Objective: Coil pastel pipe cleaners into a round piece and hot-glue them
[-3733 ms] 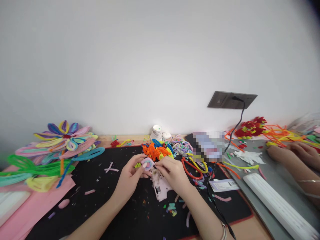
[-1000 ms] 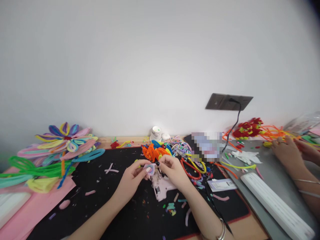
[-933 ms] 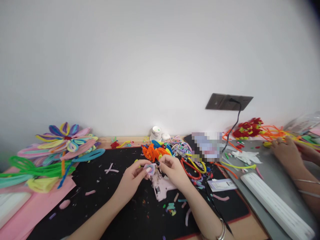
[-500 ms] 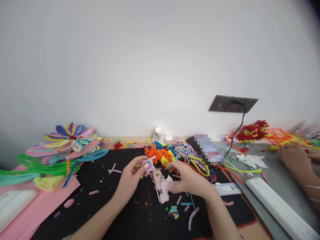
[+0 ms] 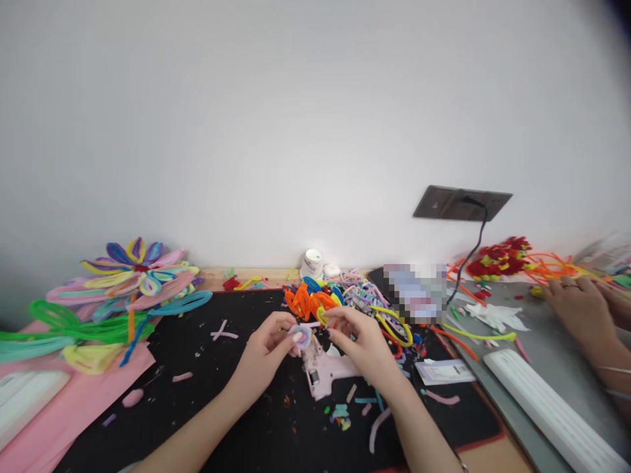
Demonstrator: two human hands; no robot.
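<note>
Between the thumb and fingers of my left hand (image 5: pixel 270 348) is a small round pink-and-blue coil (image 5: pixel 300 336), with a short pale strip sticking out to its right. My right hand (image 5: pixel 355 340) is beside it, thumb and forefinger apart around the strip's far end; no grip shows. Under both hands a pale pink glue gun (image 5: pixel 323 374) lies on the black mat (image 5: pixel 221 394), its handle partly behind my right hand. Orange fuzzy loops (image 5: pixel 308 302) sit just behind my fingers.
Fuzzy flower (image 5: pixel 140 269) and green loops (image 5: pixel 89 325) lie at the left on pink sheets. Colourful offcuts cover the mat's back. Toward the right are a yellow loop (image 5: pixel 394 326), a white power strip (image 5: pixel 552 407) and another person's hands (image 5: pixel 582 315).
My left hand has shifted slightly right with the coil, which now faces the camera more. My right hand has moved up and left from the glue gun's handle toward the coil.
</note>
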